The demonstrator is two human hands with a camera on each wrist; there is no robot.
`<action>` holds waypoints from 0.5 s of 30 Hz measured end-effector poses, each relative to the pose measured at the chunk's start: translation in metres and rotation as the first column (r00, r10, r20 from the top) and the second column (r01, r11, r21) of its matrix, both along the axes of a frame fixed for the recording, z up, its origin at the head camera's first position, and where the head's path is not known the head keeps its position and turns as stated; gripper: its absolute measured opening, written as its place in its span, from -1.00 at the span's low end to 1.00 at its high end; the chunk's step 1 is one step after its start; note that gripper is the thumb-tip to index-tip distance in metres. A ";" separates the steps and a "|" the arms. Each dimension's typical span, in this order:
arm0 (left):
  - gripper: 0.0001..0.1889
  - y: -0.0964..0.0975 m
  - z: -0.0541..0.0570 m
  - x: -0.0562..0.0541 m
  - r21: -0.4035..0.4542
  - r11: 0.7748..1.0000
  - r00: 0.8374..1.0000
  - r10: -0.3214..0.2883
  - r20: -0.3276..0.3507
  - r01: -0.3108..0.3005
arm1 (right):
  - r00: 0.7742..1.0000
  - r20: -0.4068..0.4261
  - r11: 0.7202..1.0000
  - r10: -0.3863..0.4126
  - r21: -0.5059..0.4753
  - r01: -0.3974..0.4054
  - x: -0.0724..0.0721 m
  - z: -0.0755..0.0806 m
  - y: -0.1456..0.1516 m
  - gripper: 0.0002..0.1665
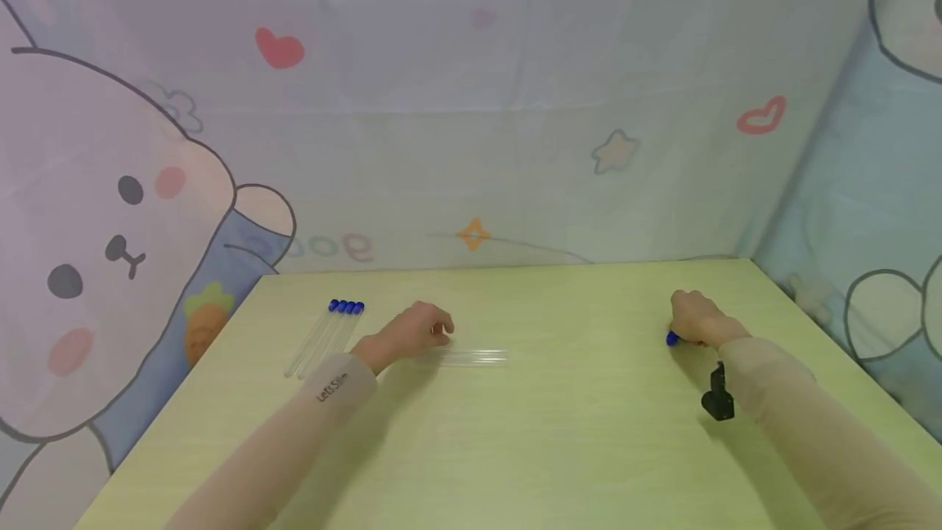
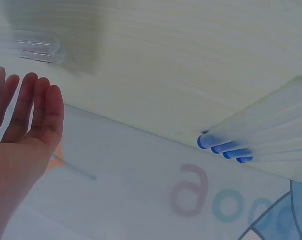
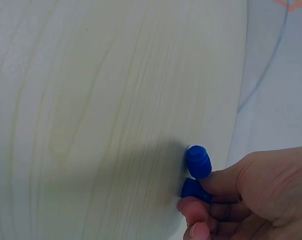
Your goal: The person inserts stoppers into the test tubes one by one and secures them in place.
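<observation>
My left hand hovers beside a few clear test tubes without caps, lying side by side mid-table. Its fingers are relaxed and hold nothing; in the left wrist view the rounded tube ends lie just past the fingertips. Far to the right, my right hand is low at the table, with a small blue cap showing by its fingers. The right wrist view has one blue cap pinched between thumb and fingers. A second blue cap sits right against it, by the thumb.
Several clear test tubes with blue caps lie in a slanted row at the left of the pale wood-grain table. Behind the table's back edge hangs a printed cloth with cartoon figures. A black mount hangs below the right wrist.
</observation>
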State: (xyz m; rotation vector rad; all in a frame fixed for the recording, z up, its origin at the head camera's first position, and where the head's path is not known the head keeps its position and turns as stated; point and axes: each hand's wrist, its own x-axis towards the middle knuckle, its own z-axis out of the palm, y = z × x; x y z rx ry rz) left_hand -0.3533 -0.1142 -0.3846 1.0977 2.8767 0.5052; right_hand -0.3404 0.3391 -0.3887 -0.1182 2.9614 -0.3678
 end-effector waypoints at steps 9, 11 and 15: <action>-0.79 0.021 -0.008 0.000 -0.005 0.995 0.994 -0.104 0.031 0.105 | 1.000 -0.002 1.000 0.000 0.005 0.000 0.001 -0.002 0.001 -0.90; -0.78 0.023 -0.009 0.001 -0.008 0.995 0.994 -0.104 0.036 0.104 | 1.000 0.001 1.000 -0.002 0.005 0.002 -0.001 -0.002 0.002 -0.89; -0.73 0.026 -0.010 0.001 -0.008 0.995 0.994 -0.099 0.042 0.099 | 1.000 0.012 1.000 0.005 0.004 -0.005 -0.004 -0.004 0.006 -0.83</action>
